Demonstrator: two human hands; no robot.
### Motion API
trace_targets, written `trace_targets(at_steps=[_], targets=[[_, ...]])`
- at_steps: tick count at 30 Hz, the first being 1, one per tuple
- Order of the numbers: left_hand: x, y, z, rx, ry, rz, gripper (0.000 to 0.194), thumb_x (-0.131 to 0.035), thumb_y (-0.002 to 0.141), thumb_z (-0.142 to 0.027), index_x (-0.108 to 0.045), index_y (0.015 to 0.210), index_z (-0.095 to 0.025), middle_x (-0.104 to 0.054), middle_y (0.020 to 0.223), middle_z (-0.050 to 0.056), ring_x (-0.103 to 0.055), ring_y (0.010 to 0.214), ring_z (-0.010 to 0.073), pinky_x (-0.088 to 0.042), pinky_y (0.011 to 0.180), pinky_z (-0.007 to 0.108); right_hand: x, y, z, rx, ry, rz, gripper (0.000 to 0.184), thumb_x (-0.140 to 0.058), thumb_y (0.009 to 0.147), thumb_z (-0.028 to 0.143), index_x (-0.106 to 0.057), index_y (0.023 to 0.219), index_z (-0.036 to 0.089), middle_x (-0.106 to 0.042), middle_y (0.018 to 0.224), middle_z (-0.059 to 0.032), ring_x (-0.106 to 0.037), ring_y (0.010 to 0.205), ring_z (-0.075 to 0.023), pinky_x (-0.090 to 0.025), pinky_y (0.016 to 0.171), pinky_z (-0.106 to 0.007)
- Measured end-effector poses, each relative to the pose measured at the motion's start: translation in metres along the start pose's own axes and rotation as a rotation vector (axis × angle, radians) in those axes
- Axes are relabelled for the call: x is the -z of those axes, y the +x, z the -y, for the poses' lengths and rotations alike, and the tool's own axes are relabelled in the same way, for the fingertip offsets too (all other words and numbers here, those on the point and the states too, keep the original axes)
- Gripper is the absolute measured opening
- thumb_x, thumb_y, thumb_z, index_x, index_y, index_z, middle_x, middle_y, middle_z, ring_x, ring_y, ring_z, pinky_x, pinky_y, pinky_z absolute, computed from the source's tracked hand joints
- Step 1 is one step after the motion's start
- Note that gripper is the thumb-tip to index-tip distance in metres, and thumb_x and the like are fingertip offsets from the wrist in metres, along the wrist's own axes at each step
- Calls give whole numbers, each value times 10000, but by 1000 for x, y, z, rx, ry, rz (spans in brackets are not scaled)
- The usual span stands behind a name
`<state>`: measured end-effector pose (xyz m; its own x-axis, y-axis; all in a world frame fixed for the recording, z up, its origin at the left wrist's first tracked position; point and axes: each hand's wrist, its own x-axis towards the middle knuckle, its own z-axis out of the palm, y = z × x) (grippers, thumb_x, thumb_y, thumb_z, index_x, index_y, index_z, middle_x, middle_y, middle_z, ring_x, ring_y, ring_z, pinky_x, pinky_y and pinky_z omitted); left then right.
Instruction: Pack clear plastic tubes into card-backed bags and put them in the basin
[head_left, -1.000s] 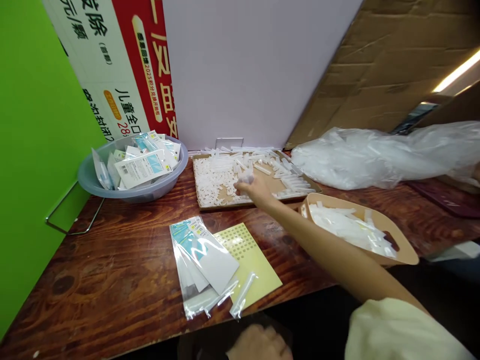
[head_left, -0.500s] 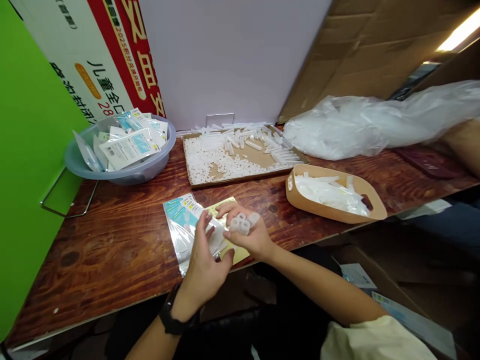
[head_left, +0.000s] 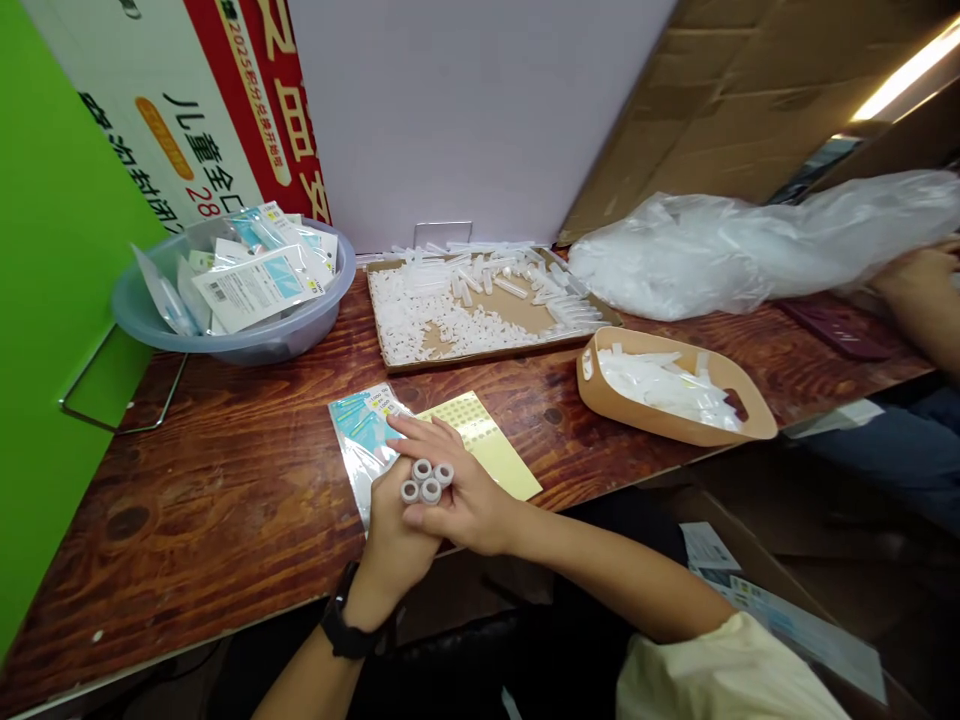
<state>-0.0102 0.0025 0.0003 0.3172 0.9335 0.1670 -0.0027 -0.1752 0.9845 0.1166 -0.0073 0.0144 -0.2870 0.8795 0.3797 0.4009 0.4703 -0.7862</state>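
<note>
Tubes (head_left: 426, 481) — hollow, whitish, round-mouthed, bunched together

The right hand (head_left: 471, 500) is covering part of the left hand (head_left: 391, 540), and the tubes (head_left: 430, 490) are showing only their ends. A co-worker's arm (head_left: 926, 300) is running off the right edge.

Brown wooden table (head_left: 247, 480): blue basin (head_left: 300, 337), cardboard tray (head_left: 529, 316), tan basket (head_left: 645, 415), plastic bag (head_left: 690, 255), yellow sheet (head_left: 504, 455), printed packets (head_left: 356, 430).

Tabletop (head_left: 247, 480) recorded as moderately lit; a glaring strip light (head_left: 911, 70) is noted at upper right. Deep shadow is seen beneath the tabletop. Sheen is observed on clear packets (head_left: 356, 435). Outer edges appear stretched; lower right is rendered dim.
</note>
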Motion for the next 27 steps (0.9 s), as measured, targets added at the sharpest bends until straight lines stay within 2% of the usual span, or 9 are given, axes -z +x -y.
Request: trace_targets(at_steps=[4,7,11,14,16,18,19,23,27], targets=[[3,3,1,42,133,7,140,-591,724,-174,-474,647,-173,-513,581,-37,-424,533,92,-361,511,213,3,1,-2,165,11,-123,839,-620,869,339,-73,1503,292,-312,1512,-149,-446,1308,-249,-392,1054,-457],[4,4,1,-12,119,64,104,-562,730,-178,-523,635,-163,-548,590,-9,-468,571,115,-370,517,221,6,2,4,388,-139,-40,659,-501,924,210,-177,1496,266,-419,1450,-135,-437,1314,-221,-403,1056,-418],[3,6,2,42,-12,12,162,-636,697,-238,-538,597,-157,-532,558,-9,-469,555,117,-369,493,218,14,12,6,420,-155,112,523,-359,977,417,-367,1424,145,-465,1408,-181,-413,1334,-234,-391,1071,-421],[5,11,2,216,-139,-7,167,-686,663,-255,-559,640,-149,-542,586,-15,-480,537,110,-412,509,230,35,42,-11,194,-191,66,503,-306,983,472,-530,1286,138,-585,1290,-149,-553,1194,-218,-463,985,-373],[7,14,3,303,-198,-5,187,-711,643,-249,-557,636,-142,-546,596,-15,-493,533,108,-440,527,240,55,73,-34,-155,-408,-83,435,-344,980,438,-624,1125,139,-684,1086,-119,-646,972,-194,-514,825,-310],[10,17,4,324,-242,-15,192,-731,625,-235,-567,640,-134,-558,623,-10,-516,562,109,-456,559,241,74,106,-60,-550,-752,-91,381,-372,974,399,-638,1081,147,-688,1061,-106,-633,977,-194,-483,831,-285],[11,18,5,323,-261,-29,193,-739,618,-227,-573,647,-132,-560,634,-11,-522,578,107,-454,569,235,82,121,-72,-632,-810,-83,339,-435,950,356,-646,1064,117,-686,1049,-137,-629,990,-223,-475,831,-298],[13,22,9,336,-346,-106,202,-746,615,-211,-565,665,-137,-544,638,-25,-525,604,97,-438,584,218,93,158,-109,-797,-916,4,279,-635,807,247,-676,992,42,-670,1030,-231,-638,974,-292,-483,765,-305],[15,23,10,333,-363,-151,190,-722,607,-173,-545,668,-142,-536,610,-36,-508,567,88,-430,562,215,88,166,-121,-830,-962,128,301,-666,714,114,-684,1005,42,-674,1024,-225,-654,933,-278,-488,735,-284]])
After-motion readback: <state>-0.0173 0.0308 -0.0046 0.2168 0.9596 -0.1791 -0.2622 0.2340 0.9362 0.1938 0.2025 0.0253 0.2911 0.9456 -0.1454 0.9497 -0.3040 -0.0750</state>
